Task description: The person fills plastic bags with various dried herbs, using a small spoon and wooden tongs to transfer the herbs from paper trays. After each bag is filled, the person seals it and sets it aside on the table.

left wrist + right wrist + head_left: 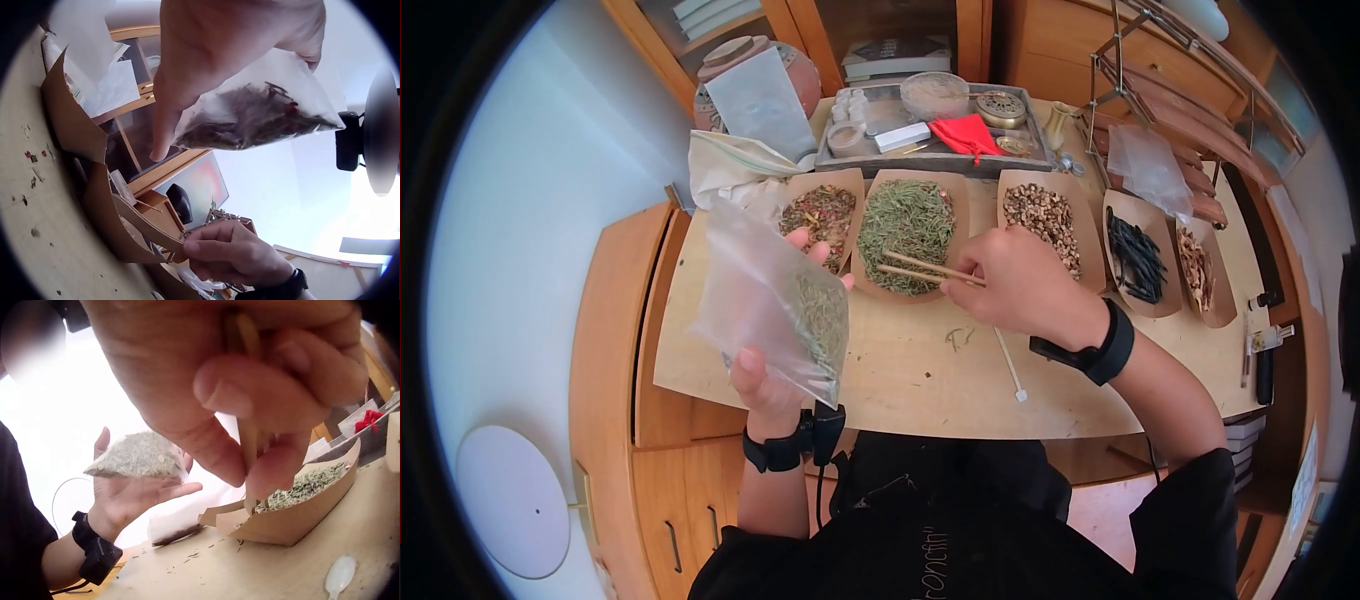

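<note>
My left hand (pixel 765 385) holds a clear plastic bag (pixel 745 290) of dried herbs, tilted, with the thumb on the near side and fingertips showing past its far edge. Dark and reddish bits show through the bag in the left wrist view. Between thumb and fingers, my right hand (pixel 1025 275) pinches slim wooden tweezers (pixel 925 265). Their two tips lie spread over the green dried herb (pixel 910 215) in a brown paper tray (pixel 948 190). In the right wrist view the tips are hidden behind the fingers.
Another paper tray (pixel 850 182) holds a reddish herb mix; trays of brown pieces (pixel 1040 215), dark strips (pixel 1135 255) and pale chips (pixel 1197 270) stand rightward. A white spoon (pixel 340 575) and loose scraps lie in front. Behind is a wooden tray (pixel 840 160) with a red pouch (pixel 965 135).
</note>
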`<state>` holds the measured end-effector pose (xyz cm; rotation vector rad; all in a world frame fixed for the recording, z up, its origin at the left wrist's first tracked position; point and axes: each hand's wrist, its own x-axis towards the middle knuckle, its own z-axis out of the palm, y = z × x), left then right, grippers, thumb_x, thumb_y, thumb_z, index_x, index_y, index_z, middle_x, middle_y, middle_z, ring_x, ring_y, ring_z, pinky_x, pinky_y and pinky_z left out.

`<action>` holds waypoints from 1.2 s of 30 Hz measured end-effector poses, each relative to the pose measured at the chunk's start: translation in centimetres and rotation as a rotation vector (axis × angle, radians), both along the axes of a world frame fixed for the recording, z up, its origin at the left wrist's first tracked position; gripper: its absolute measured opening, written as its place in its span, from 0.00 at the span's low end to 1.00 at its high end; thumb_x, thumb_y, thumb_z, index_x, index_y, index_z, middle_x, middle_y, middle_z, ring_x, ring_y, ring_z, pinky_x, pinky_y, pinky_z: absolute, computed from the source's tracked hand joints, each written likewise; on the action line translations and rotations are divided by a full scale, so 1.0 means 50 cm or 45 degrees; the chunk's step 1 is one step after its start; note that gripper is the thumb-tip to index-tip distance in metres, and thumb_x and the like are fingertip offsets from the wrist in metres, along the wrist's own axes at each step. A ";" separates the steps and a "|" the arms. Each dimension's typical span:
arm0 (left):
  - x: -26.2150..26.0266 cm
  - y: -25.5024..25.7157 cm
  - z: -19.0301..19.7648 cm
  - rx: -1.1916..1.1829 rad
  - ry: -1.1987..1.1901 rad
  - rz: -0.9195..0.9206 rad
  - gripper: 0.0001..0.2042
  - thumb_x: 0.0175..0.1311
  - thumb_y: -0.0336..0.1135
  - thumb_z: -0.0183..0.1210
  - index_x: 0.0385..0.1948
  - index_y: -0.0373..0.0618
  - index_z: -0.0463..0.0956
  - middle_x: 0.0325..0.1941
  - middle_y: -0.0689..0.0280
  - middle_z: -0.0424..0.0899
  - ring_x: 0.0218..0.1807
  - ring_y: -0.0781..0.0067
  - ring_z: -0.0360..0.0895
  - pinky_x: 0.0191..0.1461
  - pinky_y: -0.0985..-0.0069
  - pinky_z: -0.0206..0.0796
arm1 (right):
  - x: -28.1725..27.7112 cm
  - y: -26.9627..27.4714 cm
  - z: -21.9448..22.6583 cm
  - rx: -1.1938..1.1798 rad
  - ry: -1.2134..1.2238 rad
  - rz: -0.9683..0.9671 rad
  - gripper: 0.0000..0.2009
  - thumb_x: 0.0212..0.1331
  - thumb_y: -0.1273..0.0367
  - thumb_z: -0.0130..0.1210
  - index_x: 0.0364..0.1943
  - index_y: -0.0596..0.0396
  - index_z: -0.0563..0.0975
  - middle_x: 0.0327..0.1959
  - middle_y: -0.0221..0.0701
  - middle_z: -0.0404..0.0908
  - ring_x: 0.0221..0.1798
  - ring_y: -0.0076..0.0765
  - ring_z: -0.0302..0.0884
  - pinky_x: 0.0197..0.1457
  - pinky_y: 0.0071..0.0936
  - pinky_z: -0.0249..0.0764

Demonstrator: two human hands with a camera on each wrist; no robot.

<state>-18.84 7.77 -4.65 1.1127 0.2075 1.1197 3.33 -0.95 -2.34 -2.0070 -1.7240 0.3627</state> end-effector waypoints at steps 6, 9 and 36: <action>0.003 -0.001 0.000 0.021 0.013 -0.012 0.54 0.46 0.68 0.59 0.70 0.42 0.44 0.67 0.46 0.59 0.67 0.47 0.62 0.62 0.47 0.64 | 0.020 -0.003 -0.005 -0.058 -0.071 -0.101 0.11 0.48 0.63 0.61 0.24 0.59 0.81 0.21 0.46 0.79 0.31 0.53 0.81 0.38 0.44 0.77; -0.001 0.003 -0.004 0.011 0.011 -0.052 0.55 0.46 0.69 0.58 0.70 0.41 0.43 0.69 0.45 0.56 0.68 0.46 0.59 0.63 0.44 0.60 | 0.009 -0.010 0.006 -0.056 -0.022 -0.090 0.12 0.49 0.63 0.61 0.24 0.59 0.82 0.21 0.46 0.79 0.30 0.53 0.80 0.37 0.43 0.77; 0.007 -0.005 0.003 0.575 0.834 0.109 0.53 0.41 0.36 0.72 0.69 0.36 0.42 0.55 0.55 0.68 0.58 0.64 0.69 0.61 0.67 0.61 | 0.082 0.007 0.034 -0.120 -0.207 -0.202 0.16 0.54 0.66 0.53 0.18 0.68 0.77 0.21 0.54 0.77 0.29 0.58 0.79 0.39 0.41 0.76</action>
